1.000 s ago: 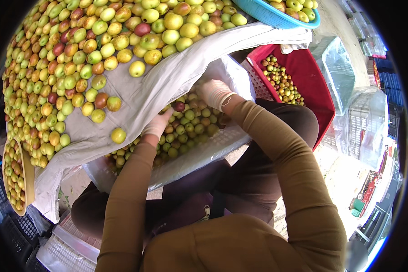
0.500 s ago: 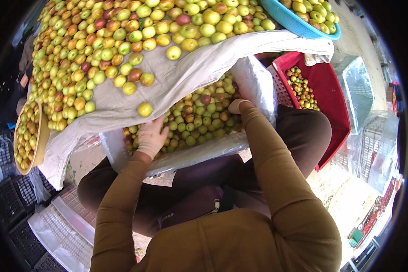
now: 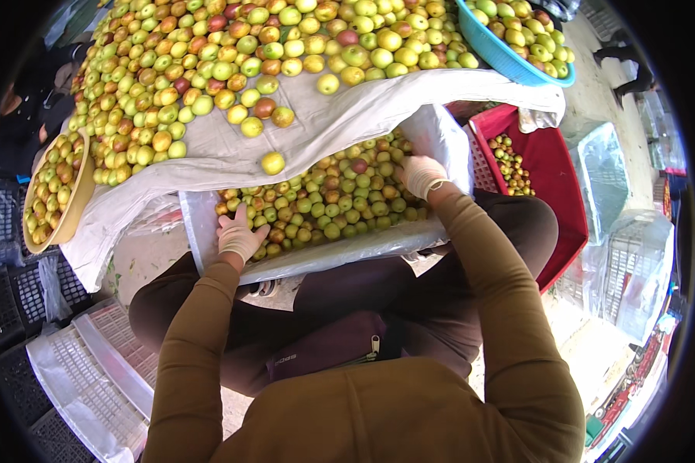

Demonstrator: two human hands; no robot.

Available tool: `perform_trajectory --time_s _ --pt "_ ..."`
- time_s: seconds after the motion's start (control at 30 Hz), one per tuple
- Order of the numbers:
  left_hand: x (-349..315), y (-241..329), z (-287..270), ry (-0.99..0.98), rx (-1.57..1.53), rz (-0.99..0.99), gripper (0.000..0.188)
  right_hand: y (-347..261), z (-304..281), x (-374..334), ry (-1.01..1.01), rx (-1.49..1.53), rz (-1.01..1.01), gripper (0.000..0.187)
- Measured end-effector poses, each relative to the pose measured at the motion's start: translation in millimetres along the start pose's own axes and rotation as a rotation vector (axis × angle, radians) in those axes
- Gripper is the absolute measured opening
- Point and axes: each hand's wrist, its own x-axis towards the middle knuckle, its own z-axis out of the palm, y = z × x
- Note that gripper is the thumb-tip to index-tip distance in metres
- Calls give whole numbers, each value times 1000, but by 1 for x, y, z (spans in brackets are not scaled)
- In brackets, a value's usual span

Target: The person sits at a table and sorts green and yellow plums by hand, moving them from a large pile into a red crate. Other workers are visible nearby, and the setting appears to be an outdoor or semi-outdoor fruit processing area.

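Small round jujubes [image 3: 332, 202], green, yellow and reddish, fill a crate lined with clear plastic [image 3: 324, 265] in front of my lap. My left hand [image 3: 241, 235], in a thin pale glove, rests at the crate's left end with its fingers spread against the fruit. At the right end, my gloved right hand [image 3: 426, 177] bends down onto the jujubes beside the liner. Its fingertips are hidden, so I cannot tell whether it holds any. A pale cloth [image 3: 216, 166] hangs down to the crate's far edge, bearing a large heap of loose jujubes [image 3: 208, 69].
A blue basket [image 3: 517, 71] of jujubes stands at the far right, a yellow basket [image 3: 77, 201] at the left. Right of the crate is a red bin [image 3: 552, 177] with some fruit inside. Plastic-lined crates [image 3: 633, 262] and black crates [image 3: 50, 297] stand around. Another person's legs [image 3: 633, 65] show far right.
My left hand has moved left to the crate's end, its fingers spreading. My right hand has drawn up and right out of the fruit's edge. The jujubes in the crate show more fully.
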Motion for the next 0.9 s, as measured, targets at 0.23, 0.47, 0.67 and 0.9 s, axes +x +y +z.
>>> perform_trajectory --time_s 0.23,0.47,0.67,0.9 --pt "17 20 9 67 6 212 81 76 -141 -94 582 -582 81 27" --pt "16 31 14 182 196 314 81 -71 -38 -14 105 91 -306 31" --pt "53 0 7 72 219 367 79 -86 29 58 -132 28 -257 44" --pt "91 -14 -7 -26 382 416 93 8 49 79 17 -291 -97 32"
